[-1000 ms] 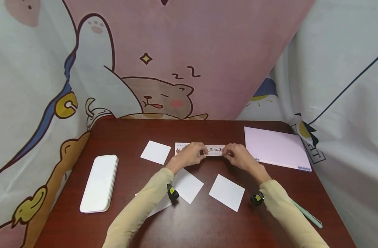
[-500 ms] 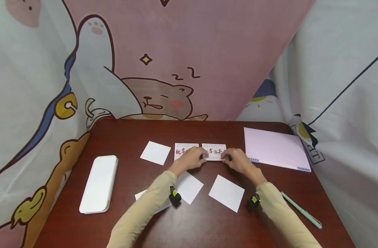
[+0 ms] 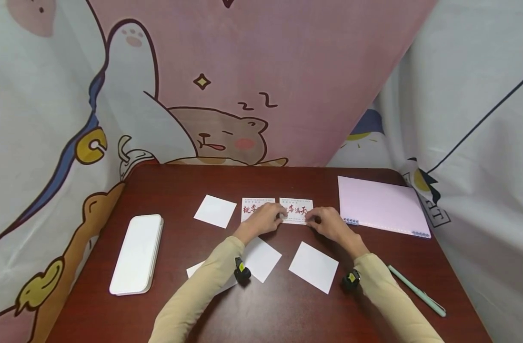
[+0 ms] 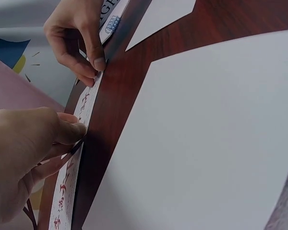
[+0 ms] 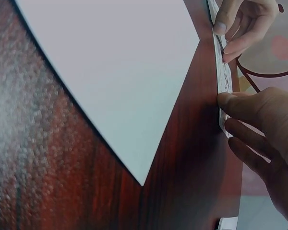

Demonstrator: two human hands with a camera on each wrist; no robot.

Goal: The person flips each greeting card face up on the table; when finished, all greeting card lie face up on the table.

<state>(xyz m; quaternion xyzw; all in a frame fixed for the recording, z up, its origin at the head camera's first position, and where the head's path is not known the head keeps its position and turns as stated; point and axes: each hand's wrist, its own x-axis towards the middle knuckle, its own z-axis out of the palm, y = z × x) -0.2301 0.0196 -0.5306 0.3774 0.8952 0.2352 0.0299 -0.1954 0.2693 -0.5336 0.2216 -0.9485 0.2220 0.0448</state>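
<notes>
A white card with red brush characters lies on the dark red table, its lower edge toward the person. My left hand pinches its left edge between thumb and fingers. At its right edge my right hand does the same. Just left of it is a matching printed card, separated by a narrow gap and partly covered by my left hand. In the left wrist view both hands grip the card's ends. The right wrist view shows the right thumb and fingers on the card's side.
Several blank white cards lie about: one at left, one by the left forearm, one in front of the hands. A white case lies left; a pink spiral notebook and a green pen lie right.
The card between my hands, tilted a second ago, has come down flat beside the other printed card. Both hands have shifted slightly toward the person. Little differs over the last half second.
</notes>
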